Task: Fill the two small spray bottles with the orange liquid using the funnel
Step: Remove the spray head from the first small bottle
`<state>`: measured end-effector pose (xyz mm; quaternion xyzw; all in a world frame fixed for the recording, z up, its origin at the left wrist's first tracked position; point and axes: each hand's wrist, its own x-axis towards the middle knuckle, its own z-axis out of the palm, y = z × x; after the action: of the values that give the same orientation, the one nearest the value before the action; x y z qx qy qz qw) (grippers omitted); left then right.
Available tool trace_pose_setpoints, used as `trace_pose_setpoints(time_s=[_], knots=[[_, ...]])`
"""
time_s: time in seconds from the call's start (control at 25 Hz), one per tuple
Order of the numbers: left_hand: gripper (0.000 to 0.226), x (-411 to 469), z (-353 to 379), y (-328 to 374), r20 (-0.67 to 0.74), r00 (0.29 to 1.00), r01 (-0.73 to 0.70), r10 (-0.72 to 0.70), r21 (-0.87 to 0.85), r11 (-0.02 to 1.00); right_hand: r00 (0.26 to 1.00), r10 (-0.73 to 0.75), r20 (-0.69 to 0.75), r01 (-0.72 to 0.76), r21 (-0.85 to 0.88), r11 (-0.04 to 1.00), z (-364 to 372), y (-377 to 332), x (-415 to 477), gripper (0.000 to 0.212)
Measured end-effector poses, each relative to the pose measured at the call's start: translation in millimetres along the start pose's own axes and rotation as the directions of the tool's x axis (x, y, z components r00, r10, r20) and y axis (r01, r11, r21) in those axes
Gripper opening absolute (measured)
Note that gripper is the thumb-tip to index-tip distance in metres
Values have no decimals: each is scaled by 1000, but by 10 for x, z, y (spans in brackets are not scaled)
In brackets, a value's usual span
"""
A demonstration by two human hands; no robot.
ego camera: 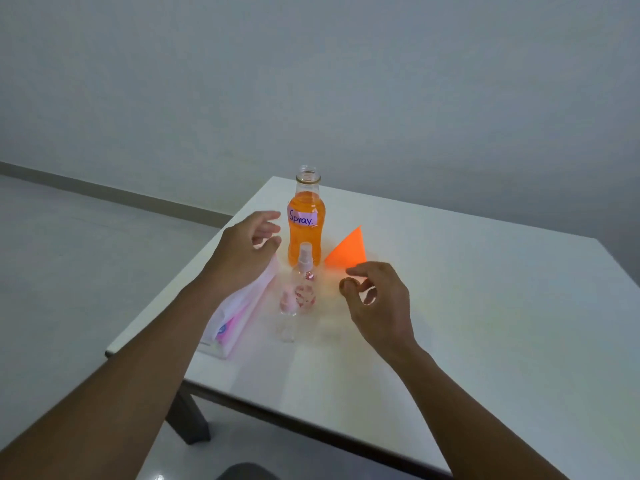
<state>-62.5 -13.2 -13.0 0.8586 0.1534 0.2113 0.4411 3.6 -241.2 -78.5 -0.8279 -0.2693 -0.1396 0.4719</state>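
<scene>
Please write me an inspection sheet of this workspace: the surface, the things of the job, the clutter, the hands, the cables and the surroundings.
Surface: white table, seen from one corner.
Job's things: large bottle labelled "Spray.", upright, uncapped, holding orange liquid. Orange paper funnel lies on its side to the right of it. Small spray bottle stands in front, sprayer on. Second small bottle is beside it, too blurred to tell its state.
Clutter: tissue pack at the table's left edge.
Hands: left hand open beside the large bottle, holding nothing. Right hand pinches a small round cap.
Cables: nothing seen.
Surroundings: plain wall, pale floor, dark table leg.
</scene>
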Motion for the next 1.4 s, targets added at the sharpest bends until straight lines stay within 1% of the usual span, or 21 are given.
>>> trace_pose_setpoints(time_s=[0.04,0.08,0.16,0.2,0.24,0.28,0.32,0.36,0.44,0.56,0.68,0.76,0.88,0.96,1.04,1.12,1.16,1.24,1.28,1.36,1.4], knots=[[38,-74,-29,-15,22,1000,-22,21,54,998,999,-46,4,46,34,998,-7,-113,22,20],[35,-141,-53,-20,54,998,-38,32,119,992,998,-59,37,55,78,995,-16,-254,58,24],[32,-225,-78,-44,127,991,-71,40,252,965,987,0,161,-22,133,991,-14,-518,171,33],[31,-246,-83,-55,156,987,-83,37,298,951,975,31,218,-61,131,989,-1,-607,233,37],[31,-261,-85,-59,175,984,-87,31,323,942,965,48,259,-81,117,990,16,-658,288,38],[31,-275,-93,-50,185,982,-90,28,332,939,957,50,286,-84,106,991,32,-686,330,32],[31,-281,-101,-27,190,981,-93,30,332,939,953,43,300,-77,102,992,37,-697,365,22],[32,-274,-105,2,196,980,-96,33,324,941,952,35,304,-69,101,992,24,-702,393,11],[33,-248,-109,97,214,976,-97,43,248,964,960,31,279,-66,115,991,-69,-694,434,6],[40,-202,-86,283,271,960,-85,68,52,995,983,73,168,-115,256,960,-316,-725,466,11],[44,-184,71,545,278,945,-177,170,0,984,989,102,106,-138,423,895,-630,-801,449,13],[48,-187,205,725,259,937,-235,236,-35,971,992,104,74,-126,459,879,-837,-830,438,18],[49,-233,392,941,311,908,-272,280,-68,960,991,132,35,-134,436,890,-1156,-773,420,28],[41,-303,518,1046,351,891,-283,288,-68,957,986,161,37,-162,414,896,-1353,-686,387,26],[22,-405,655,1158,394,866,-293,308,-100,951,987,152,57,-161,425,891,-1540,-577,309,24],[7,-487,787,1237,445,836,-284,320,-147,948,988,127,89,-153,464,873,-1696,-466,198,32],[5,-520,870,1272,475,821,-266,316,-172,949,988,115,106,-151,466,872,-1790,-407,140,36],[16,-596,1032,1297,516,805,-215,292,-206,955,979,100,175,-174,484,858,-1977,-295,42,46],[21,-656,1138,1301,526,804,-189,278,-217,958,968,113,223,-214,505,836,-2081,-222,-13,53],[29,-794,1355,1292,527,812,-153,252,-225,962,936,195,295,-325,503,800,-2224,-76,-128,70],[29,-862,1461,1283,519,818,-146,247,-228,963,924,249,290,-362,450,816,-2247,-18,-188,73]])
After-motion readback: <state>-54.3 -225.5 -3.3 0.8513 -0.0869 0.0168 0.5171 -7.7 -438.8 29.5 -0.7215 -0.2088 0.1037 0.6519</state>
